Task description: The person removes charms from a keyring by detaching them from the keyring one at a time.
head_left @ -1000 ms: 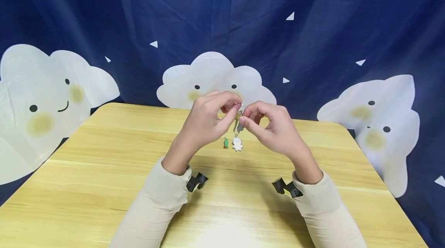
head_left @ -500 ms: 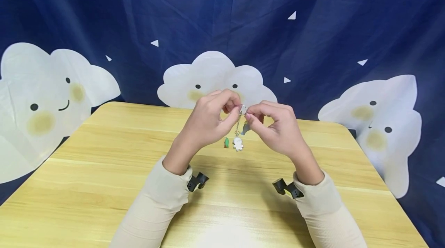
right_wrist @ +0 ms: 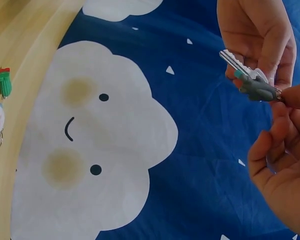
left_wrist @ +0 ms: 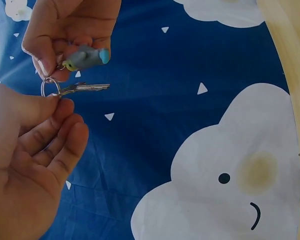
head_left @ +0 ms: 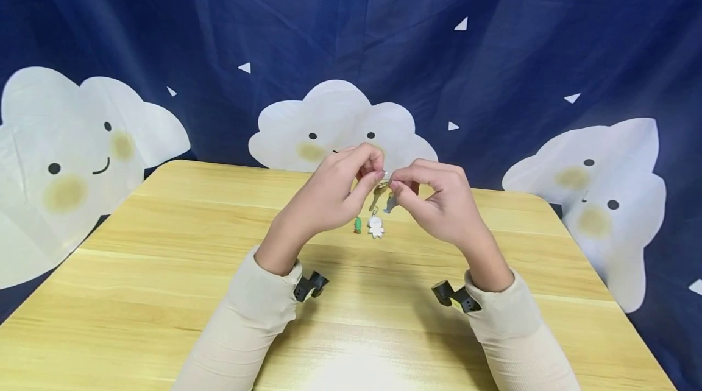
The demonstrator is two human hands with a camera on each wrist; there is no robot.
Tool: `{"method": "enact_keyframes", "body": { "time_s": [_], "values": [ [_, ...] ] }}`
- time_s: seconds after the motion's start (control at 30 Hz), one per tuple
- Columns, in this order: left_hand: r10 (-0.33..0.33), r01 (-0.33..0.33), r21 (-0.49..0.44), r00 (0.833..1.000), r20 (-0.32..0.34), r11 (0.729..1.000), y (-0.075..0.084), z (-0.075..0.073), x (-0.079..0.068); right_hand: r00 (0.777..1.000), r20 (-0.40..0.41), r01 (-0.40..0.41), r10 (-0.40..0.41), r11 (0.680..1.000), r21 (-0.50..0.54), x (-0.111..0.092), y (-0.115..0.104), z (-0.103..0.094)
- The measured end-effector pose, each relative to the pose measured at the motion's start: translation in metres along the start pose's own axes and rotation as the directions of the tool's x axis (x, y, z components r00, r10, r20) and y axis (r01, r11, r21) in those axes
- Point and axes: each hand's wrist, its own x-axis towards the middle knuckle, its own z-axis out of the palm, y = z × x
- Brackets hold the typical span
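Observation:
Both hands meet over the far part of the table. My left hand [head_left: 342, 187] pinches a metal key ring [left_wrist: 43, 88] between thumb and forefinger, and a key [left_wrist: 87, 87] sticks out from that ring. My right hand [head_left: 436, 196] faces it, its thumb and forefinger pinching a small grey animal-shaped charm [right_wrist: 260, 90] with a blue-green end by its metal loop. Those right fingertips are right at the key ring's edge, and they hide part of the loop. The charm hangs beside the key [head_left: 377, 197].
On the wooden table [head_left: 219, 293], below the hands in the head view, lie a white figure charm [head_left: 375, 227] with a metal loop and a green cactus-like charm [head_left: 358, 225]. A blue curtain [head_left: 307, 25] with clouds hangs behind the far edge.
My right hand has shifted slightly right, and a gap has opened between the fingertips with the ring across it. The key has swung, and the grey charm now shows apart from it.

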Motion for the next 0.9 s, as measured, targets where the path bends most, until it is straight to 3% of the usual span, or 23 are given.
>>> {"method": "enact_keyframes", "body": {
  "time_s": [0.13, 0.47, 0.73, 0.9],
  "values": [
    [0.016, -0.016, 0.021, 1.000, 0.006, 1.000, -0.0001, -0.0002, -0.0001, 1.000, 0.012, 0.007, -0.007, 1.000, -0.009, -0.0003, 0.0000, 0.0000],
    [0.128, -0.127, 0.061, 0.992, -0.015, 0.990, -0.0027, -0.0015, -0.0010, 0.999, 0.040, 0.023, -0.022, 0.999, -0.023, 0.0003, 0.0008, -0.0004],
    [0.079, -0.081, 0.044, 0.996, 0.034, 0.996, -0.0039, -0.0027, -0.0009, 0.998, 0.051, -0.022, 0.024, 0.999, -0.040, -0.0004, 0.0032, -0.0002],
    [0.030, -0.030, 0.039, 0.999, 0.025, 0.999, -0.0056, -0.0034, -0.0006, 0.995, 0.055, -0.081, 0.083, 0.996, -0.033, -0.0010, 0.0056, 0.0006]
  ]
}}
